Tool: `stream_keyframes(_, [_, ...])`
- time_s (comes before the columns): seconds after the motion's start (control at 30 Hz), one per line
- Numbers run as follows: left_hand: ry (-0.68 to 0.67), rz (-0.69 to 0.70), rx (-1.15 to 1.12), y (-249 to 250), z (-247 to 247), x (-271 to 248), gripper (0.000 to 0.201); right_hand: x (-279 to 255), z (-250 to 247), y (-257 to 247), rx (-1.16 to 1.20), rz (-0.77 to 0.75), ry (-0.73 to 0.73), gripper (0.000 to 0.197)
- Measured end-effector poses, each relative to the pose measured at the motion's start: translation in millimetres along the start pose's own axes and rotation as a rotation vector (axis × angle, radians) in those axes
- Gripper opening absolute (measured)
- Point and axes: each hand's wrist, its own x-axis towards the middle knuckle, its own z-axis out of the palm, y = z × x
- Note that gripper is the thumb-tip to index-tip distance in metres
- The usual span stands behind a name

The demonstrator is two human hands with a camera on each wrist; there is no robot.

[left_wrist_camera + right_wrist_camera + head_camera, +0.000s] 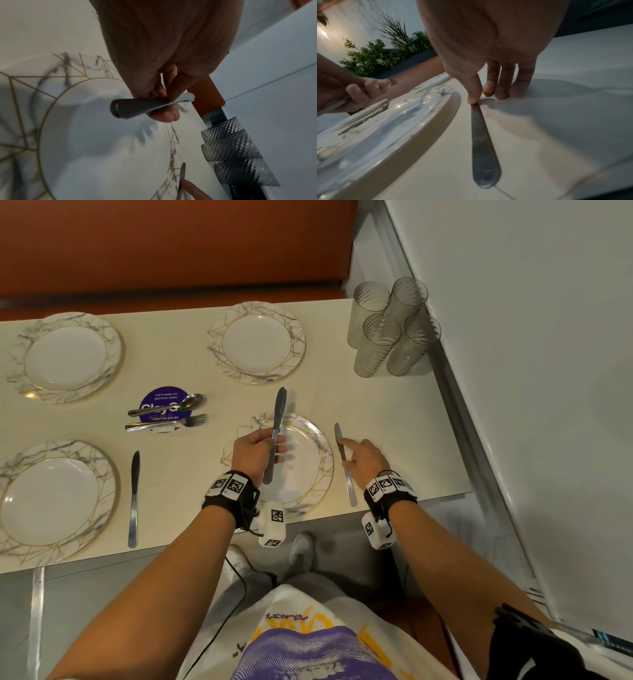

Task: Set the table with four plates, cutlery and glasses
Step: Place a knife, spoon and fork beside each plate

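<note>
My left hand (255, 445) grips two knives (278, 419) together, held above the near-right plate (322, 446); their stacked handles (137, 108) show in the left wrist view. A third knife (349, 487) lies on the table just right of that plate, blade pointing away. My right hand (356, 455) has straight fingers, and its index fingertip (473, 97) presses on this knife (482, 142). Another knife (134, 498) lies right of the near-left plate (106, 470). Two more plates (113, 344) (294, 337) sit along the far side.
Spoons (168, 405) and forks (171, 422) lie on a purple round sticker mid-table. Several ribbed glasses (390, 330) stand grouped at the far right corner, against a white wall. The table's near edge runs just below my wrists.
</note>
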Motion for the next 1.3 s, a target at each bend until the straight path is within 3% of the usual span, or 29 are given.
stream_keyframes(0.2, [-0.006,-0.003,0.001,0,-1,1,0.024,-1,-8,-1,0.054,0.001,0.025,0.053])
stream_keyframes(0.4, [-0.052,-0.002,0.004,4,-1,-1,0.019,12,-31,-24,0.255,0.017,0.167,0.029])
stream_keyframes(0.53, [-0.078,-0.010,0.046,14,-6,-2,0.016,33,-46,-76,0.428,-0.033,0.202,0.021])
stream_keyframes(0.67, [-0.112,0.027,0.029,31,-16,-2,0.019,50,-64,-140,0.630,-0.035,0.146,0.027])
stream_keyframes(0.8, [-0.140,0.066,0.000,49,-33,2,0.020,63,-72,-191,0.609,-0.095,0.088,0.020])
stream_keyframes(1.0, [-0.163,0.083,0.034,68,-95,28,0.023,85,-71,-255,0.673,-0.137,0.050,0.009])
stream_keyframes(1.13, [-0.174,0.098,0.128,89,-160,49,0.026,100,-60,-298,0.701,-0.114,0.128,0.005])
stream_keyframes(1.3, [-0.077,0.174,0.174,140,-253,78,0.028,110,-24,-340,0.896,-0.041,0.149,0.004])
